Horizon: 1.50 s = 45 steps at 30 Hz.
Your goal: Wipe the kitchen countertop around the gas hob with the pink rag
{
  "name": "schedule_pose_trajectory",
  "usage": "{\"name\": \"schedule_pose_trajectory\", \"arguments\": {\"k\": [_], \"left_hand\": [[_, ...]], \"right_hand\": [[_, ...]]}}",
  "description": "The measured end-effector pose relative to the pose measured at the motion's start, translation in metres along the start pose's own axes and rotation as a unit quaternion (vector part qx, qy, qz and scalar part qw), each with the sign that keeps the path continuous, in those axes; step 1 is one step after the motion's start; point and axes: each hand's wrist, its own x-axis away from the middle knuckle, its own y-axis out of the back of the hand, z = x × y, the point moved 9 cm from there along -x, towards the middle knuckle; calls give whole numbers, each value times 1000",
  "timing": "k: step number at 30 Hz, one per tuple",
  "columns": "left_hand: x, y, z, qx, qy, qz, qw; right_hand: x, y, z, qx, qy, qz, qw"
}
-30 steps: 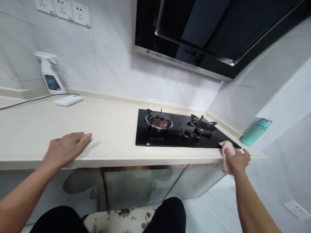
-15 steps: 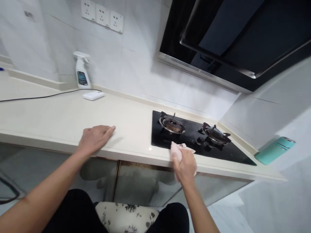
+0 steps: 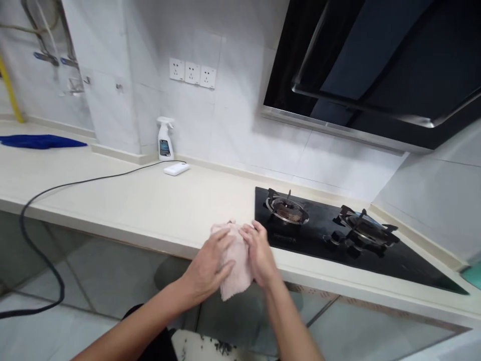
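Observation:
A pale pink cloth (image 3: 236, 265) hangs between my two hands, just in front of the counter edge and left of the stove. My left hand (image 3: 211, 260) grips its left side, fingers curled over the fabric. On the other side my right hand (image 3: 260, 250) holds the cloth's right edge, with its fingertips near the top. The lower end of the cloth dangles past the counter edge. Right of my hands lies the black gas stove (image 3: 315, 235) with two burners, set into the cream countertop (image 3: 158, 200).
A white spray bottle (image 3: 165, 140) stands by the wall beside a white power bank (image 3: 176, 169). From that box a black cable (image 3: 93, 179) runs left and droops over the counter edge. A blue cloth (image 3: 41, 141) lies far left. The range hood (image 3: 353, 70) overhangs the stove.
My right hand has moved left with the pink cloth, away from the stove's front edge. My left hand has left the countertop and now grips the cloth too. The view has swung left.

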Motion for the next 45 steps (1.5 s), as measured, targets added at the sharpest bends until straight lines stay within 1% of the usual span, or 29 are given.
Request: {"name": "schedule_pose_trajectory", "arguments": {"k": [1, 2, 3, 4, 5, 6, 7, 9, 11, 12, 14, 17, 19, 21, 23, 25, 28, 30, 32, 34, 35, 37, 39, 42, 45], "left_hand": [[-1, -10, -5, -21, -13, 44, 999], [-5, -19, -6, -43, -13, 84, 995], [-9, -26, -5, -65, -2, 121, 991], [-15, -31, -2, -86, 17, 154, 984], [-22, -36, 1, -106, 42, 187, 976], [-27, -42, 5, -125, 68, 221, 965], [-32, -47, 7, -143, 90, 252, 953], [-36, -59, 9, -160, 119, 303, 932], [-36, -73, 1, -155, 120, 329, 924], [-36, -80, -6, -149, 108, 324, 928], [-38, -93, -31, -137, 60, 286, 946], [-43, -113, -78, -115, -43, 206, 971], [-46, -124, -99, -117, -88, 169, 975], [-47, -129, -105, -121, -108, 156, 974], [-43, -126, -98, -119, -114, 162, 973], [-34, -114, -80, -118, -113, 171, 972], [-13, -80, -35, -123, -82, 180, 972], [5, -50, 3, -122, -53, 195, 972], [24, -15, 45, -130, -16, 216, 968], [45, 25, 93, -166, 50, 243, 954], [56, 45, 118, -192, 92, 268, 940], [79, 86, 166, -249, 181, 310, 899], [97, 129, 208, -301, 262, 332, 855], [116, 183, 259, -344, 357, 344, 797], [124, 224, 296, -367, 420, 344, 756]], "right_hand": [[-3, 22, 3, -16, -2, -7, 1000], [-5, 47, 10, 8, 20, -19, 1000], [-7, 73, 22, 69, 64, -40, 995], [-8, 99, 35, 148, 115, -68, 980], [-9, 122, 45, 224, 156, -90, 958], [-10, 141, 50, 297, 177, -103, 933], [-13, 157, 49, 363, 178, -107, 908], [-21, 180, 32, 458, 146, -98, 871], [-25, 190, 9, 504, 112, -81, 853], [-25, 192, -1, 509, 104, -75, 851], [-25, 190, -18, 524, 95, -65, 844], [-23, 189, -34, 576, 91, -49, 811], [-24, 193, -41, 599, 100, -31, 794], [-26, 199, -46, 601, 113, -17, 791], [-28, 207, -49, 601, 117, -9, 791], [-30, 214, -52, 599, 115, -9, 793], [-31, 219, -57, 594, 107, -4, 798], [-32, 221, -60, 590, 102, 1, 801], [-32, 223, -62, 589, 97, 2, 802], [-32, 224, -63, 589, 95, 4, 803], [-32, 224, -62, 588, 97, 4, 803], [-32, 223, -61, 585, 103, 6, 805], [-32, 222, -59, 579, 104, 3, 809], [-32, 224, -58, 556, 109, -11, 824], [-33, 230, -62, 537, 123, -23, 835]]}}
